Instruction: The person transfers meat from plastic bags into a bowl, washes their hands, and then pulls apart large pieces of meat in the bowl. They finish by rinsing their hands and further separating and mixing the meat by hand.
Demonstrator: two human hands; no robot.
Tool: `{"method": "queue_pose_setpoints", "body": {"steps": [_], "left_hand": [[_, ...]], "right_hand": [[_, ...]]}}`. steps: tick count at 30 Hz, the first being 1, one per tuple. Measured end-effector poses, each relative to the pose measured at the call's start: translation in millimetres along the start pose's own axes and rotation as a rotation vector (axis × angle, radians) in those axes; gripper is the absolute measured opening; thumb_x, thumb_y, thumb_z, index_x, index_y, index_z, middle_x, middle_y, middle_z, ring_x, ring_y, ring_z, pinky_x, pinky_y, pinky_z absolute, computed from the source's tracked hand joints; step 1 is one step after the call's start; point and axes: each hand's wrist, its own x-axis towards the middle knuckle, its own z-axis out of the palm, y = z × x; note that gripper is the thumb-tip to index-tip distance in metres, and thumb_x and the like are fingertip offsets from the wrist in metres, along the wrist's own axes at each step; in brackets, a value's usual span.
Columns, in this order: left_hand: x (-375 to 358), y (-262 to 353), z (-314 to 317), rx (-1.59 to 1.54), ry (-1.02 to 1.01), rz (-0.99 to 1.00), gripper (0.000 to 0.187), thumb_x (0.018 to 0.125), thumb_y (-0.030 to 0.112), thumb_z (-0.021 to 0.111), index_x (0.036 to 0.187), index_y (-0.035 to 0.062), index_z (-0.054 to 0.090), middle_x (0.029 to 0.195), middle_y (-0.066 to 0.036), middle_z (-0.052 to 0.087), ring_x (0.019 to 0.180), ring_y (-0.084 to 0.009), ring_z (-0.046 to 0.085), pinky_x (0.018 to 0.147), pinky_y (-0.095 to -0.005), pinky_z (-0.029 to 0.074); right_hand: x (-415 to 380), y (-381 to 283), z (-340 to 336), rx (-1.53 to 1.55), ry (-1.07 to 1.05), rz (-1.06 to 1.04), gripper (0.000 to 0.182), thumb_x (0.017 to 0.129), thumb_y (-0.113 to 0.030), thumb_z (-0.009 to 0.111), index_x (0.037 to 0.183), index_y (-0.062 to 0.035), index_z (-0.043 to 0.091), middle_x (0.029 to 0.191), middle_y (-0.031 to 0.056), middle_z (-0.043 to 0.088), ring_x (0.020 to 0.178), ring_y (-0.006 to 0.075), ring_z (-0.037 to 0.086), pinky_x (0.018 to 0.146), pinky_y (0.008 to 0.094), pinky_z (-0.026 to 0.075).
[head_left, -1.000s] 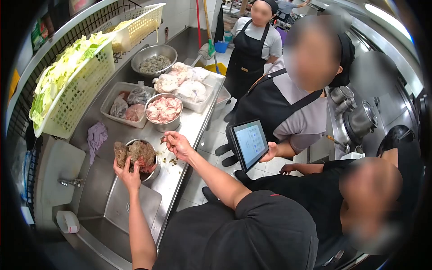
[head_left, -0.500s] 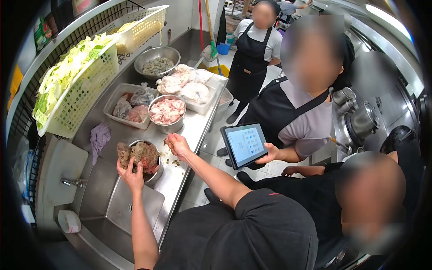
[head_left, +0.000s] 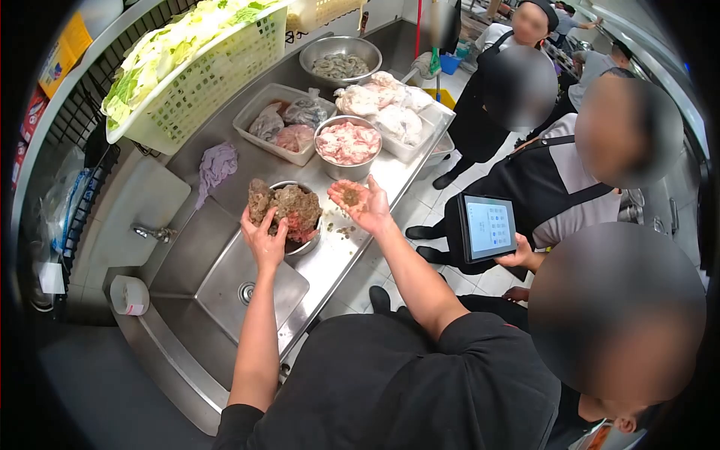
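Observation:
My left hand (head_left: 264,234) has its fingers curled around the near side of a large, lumpy brown and pink meat mass (head_left: 294,206), which sits in a round metal pot (head_left: 311,241) and bulges above its rim. To the right, my right hand (head_left: 369,211) is turned palm up, fingers extended and slightly cupped, with a small greenish-brown clump (head_left: 350,196) lying on it. Similar small bits (head_left: 345,231) are scattered on the steel counter below that hand. Just behind stands a metal pot of pale pink meat pieces (head_left: 348,142).
Bagged meat fills a white tub (head_left: 244,124) and a white tray (head_left: 420,146). Behind is a metal bowl of shrimp (head_left: 341,66). A cabbage basket (head_left: 202,94) hangs above the sink (head_left: 255,274). A purple cloth (head_left: 216,169) lies nearby. At right, a person holds a tablet (head_left: 489,227).
My right hand has turned from closed fingers to an upturned palm, showing the clump. My left hand stays on the meat mass. The view has shifted, and the people at right have moved.

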Motion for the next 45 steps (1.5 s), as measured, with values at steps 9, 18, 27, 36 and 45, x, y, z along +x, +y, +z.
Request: {"method": "queue_pose_setpoints", "body": {"steps": [9,18,27,36,45], "left_hand": [[0.9,2.1,-1.0,-0.008,0.013,0.013,0.038,0.084,0.031,0.083,0.119,0.0178,0.078,0.151,-0.023,0.042,0.134,-0.0439,0.046,0.112,-0.0525,0.038],[-0.3,0.3,-0.1,-0.004,0.008,0.005,0.037,0.085,0.032,0.082,0.119,0.0181,0.078,0.151,-0.023,0.042,0.134,-0.0433,0.046,0.113,-0.052,0.038],[-0.5,0.5,-0.5,-0.012,0.002,-0.005,0.038,0.085,0.031,0.082,0.121,0.0196,0.077,0.151,-0.023,0.042,0.136,-0.0434,0.045,0.114,-0.0518,0.036],[-1.1,1.3,-1.4,0.005,0.0,-0.016,0.038,0.084,0.031,0.083,0.12,0.02,0.077,0.151,-0.022,0.042,0.134,-0.0438,0.046,0.112,-0.0518,0.039],[5.2,-1.7,1.1,-0.002,0.022,0.019,0.038,0.084,0.031,0.083,0.12,0.019,0.077,0.152,-0.022,0.042,0.135,-0.0436,0.045,0.113,-0.0524,0.038]], "right_hand": [[1.1,-1.9,-9.7,-0.271,-0.15,-0.066,0.034,0.097,0.005,0.049,0.128,0.01,0.059,0.129,0.024,0.062,0.123,0.0394,0.065,0.1,0.0376,0.059],[1.4,3.3,1.2,-0.641,-0.112,-0.112,0.033,0.11,-0.025,0.054,0.122,0.0059,0.059,0.108,0.0179,0.07,0.098,0.0337,0.074,0.08,0.0369,0.064],[-3.0,-0.6,22.0,-0.354,-0.06,-0.023,0.073,0.106,-0.063,0.045,0.12,0.0067,0.062,0.111,0.019,0.071,0.107,0.0371,0.071,0.095,0.0493,0.06],[-21.3,-2.6,70.3,-0.672,-0.082,-0.276,0.023,0.109,-0.022,0.057,0.112,0.0001,0.065,0.103,0.0104,0.068,0.091,0.0208,0.07,0.074,0.0333,0.06],[30.5,-2.2,-33.1,-1.863,0.083,-0.526,0.023,0.092,-0.001,0.06,0.111,-0.0002,0.073,0.108,0.0206,0.076,0.105,0.0354,0.072,0.094,0.0395,0.056]]}}
